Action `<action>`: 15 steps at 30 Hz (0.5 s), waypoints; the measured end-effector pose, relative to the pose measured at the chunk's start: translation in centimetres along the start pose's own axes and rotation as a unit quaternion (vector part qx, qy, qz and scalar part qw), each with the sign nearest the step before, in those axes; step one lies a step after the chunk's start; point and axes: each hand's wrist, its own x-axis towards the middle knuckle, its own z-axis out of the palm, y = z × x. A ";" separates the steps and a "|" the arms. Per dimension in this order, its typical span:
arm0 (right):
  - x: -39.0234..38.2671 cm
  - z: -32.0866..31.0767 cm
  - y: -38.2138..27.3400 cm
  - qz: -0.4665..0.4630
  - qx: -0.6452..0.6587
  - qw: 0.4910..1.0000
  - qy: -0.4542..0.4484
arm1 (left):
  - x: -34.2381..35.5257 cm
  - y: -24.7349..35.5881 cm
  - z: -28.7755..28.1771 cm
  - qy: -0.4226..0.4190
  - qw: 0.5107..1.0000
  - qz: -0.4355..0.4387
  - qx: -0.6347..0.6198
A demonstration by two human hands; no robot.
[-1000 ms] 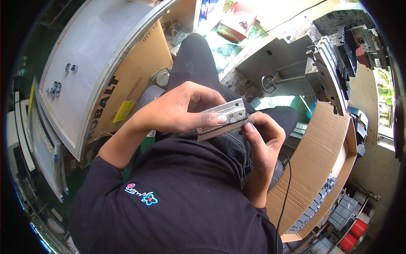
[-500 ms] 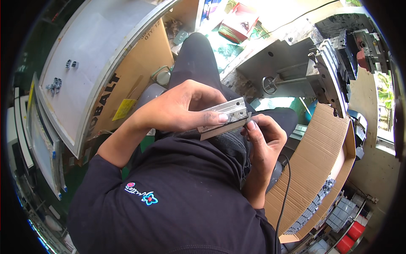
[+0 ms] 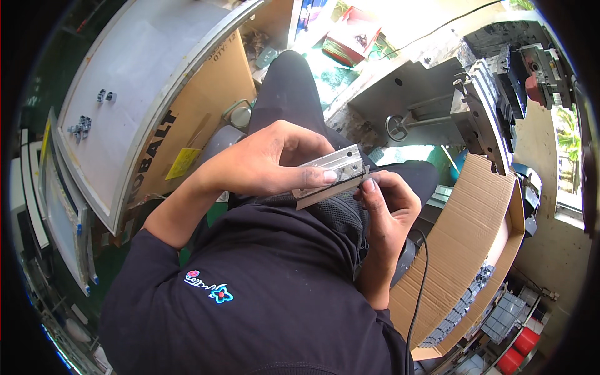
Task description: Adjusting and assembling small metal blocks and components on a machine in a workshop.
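Above my lap I hold a grooved metal block (image 3: 345,162) with round holes at one end. My left hand (image 3: 275,159) is closed round it from the left, thumb pressed on its upper face. A thin flat strip (image 3: 325,194) runs along the block's near edge. At the right end my right hand (image 3: 390,203) pinches with thumb and forefinger, touching the corner of the block and strip. Whether a smaller piece sits in that pinch is hidden by the fingertips.
A white-topped table (image 3: 134,56) on the left bears several small metal parts (image 3: 81,127). Below it leans a cardboard sheet (image 3: 187,119). To the right stand a metal machine (image 3: 406,94) with a handwheel and an open cardboard box (image 3: 456,250) holding grey pieces. A black cable (image 3: 420,294) hangs beside my right arm.
Both hands and the block stay nearly where they were. My right fingers have shifted very slightly to the left at the block's end.
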 end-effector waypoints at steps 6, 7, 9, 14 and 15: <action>0.0 0.0 -0.1 0.002 0.020 1.000 -0.009 | 0.1 -0.2 0.1 0.008 1.000 -0.016 -0.022; 0.0 0.0 0.0 0.002 0.020 1.000 -0.009 | 0.2 -0.2 0.1 0.005 1.000 -0.015 -0.024; 0.0 -0.1 0.2 -0.012 0.051 0.998 -0.016 | 0.3 -0.2 0.1 -0.002 0.999 -0.032 -0.032; 0.5 -0.7 0.7 -0.031 0.055 0.998 -0.009 | 0.6 -0.7 0.5 0.000 0.997 -0.012 -0.076; 0.6 -0.6 0.7 -0.031 0.066 0.997 0.001 | 0.7 -0.6 0.6 0.016 0.996 -0.002 -0.083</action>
